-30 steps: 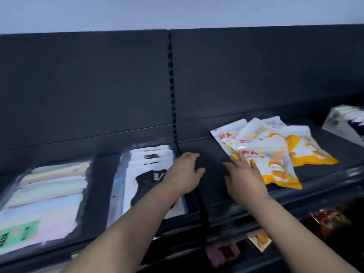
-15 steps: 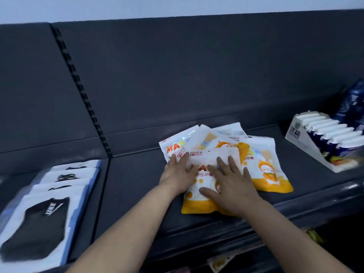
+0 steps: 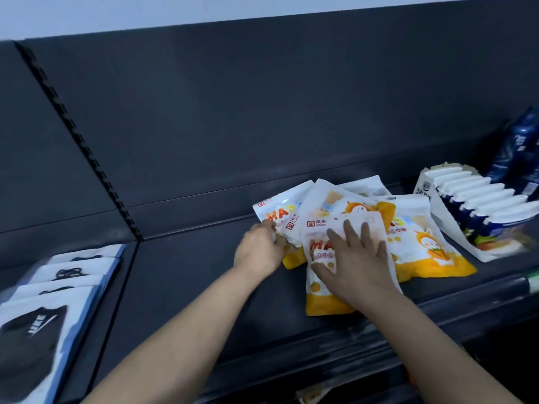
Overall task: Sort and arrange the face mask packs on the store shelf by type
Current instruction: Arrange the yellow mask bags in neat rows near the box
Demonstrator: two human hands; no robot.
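Head view, looking down at the dark shelf [image 3: 186, 275], and both hands are on the loose fan of orange-and-white mask packs [image 3: 414, 246] lying right of centre. The right hand [image 3: 354, 263] lies flat, fingers [image 3: 351, 236] spread wide, pressing the nearest pack [image 3: 320, 298] down against the shelf; nothing is pinched, it is a palm hold. The left hand [image 3: 258, 250] sits at the left edge of the fan with its fingers curled in around the corner of a pack [image 3: 269, 209] underneath; how firmly it grips I cannot tell.

Good play here, by my reading, is to square the pile: keep the right palm light so the glossy packs can slide, sweep the left-hand packs in under it, and line up the top edges before moving anything. These packs look slippery, so a hard push could shoot one off the near lip.

Readable print: big orange "MA" on two packs, and a small red logo with Chinese characters over what looks like "FENGMI". Over at near left sits a separate stack of white packs showing black masks [image 3: 52, 310], their lettering blurred. Far right, a white display carton of blue sachets [image 3: 478, 211], writing too small to read.
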